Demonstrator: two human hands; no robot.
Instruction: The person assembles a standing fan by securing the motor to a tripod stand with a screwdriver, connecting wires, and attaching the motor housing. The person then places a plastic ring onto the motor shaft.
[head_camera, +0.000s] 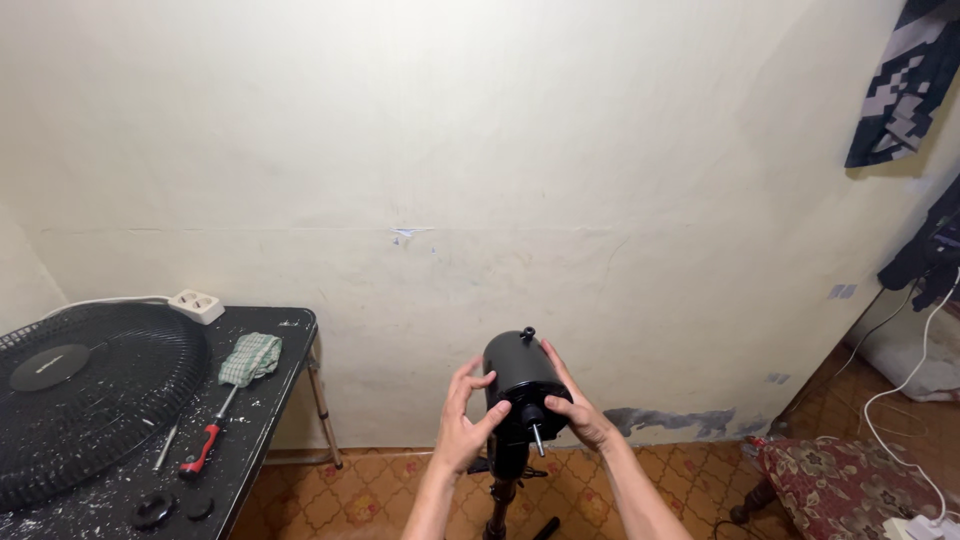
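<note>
A black fan motor housing (517, 370) sits on top of a black stand pole (500, 500), with a bare metal shaft (538, 438) pointing toward me and a small knob on top. My left hand (462, 420) rests against the housing's left side, fingers spread around it. On the right side, my right hand (577, 408) cups the housing near the shaft. Both hands hold the motor head. The fan has no blades or grille on it.
A black table (280, 385) stands at the left with a black fan grille (90, 400), a red-handled screwdriver (205, 445), a checked cloth (250, 357), a white power strip (196, 304) and small black caps (155, 510). A patterned stool (850, 485) and white cables (900, 385) lie at the right.
</note>
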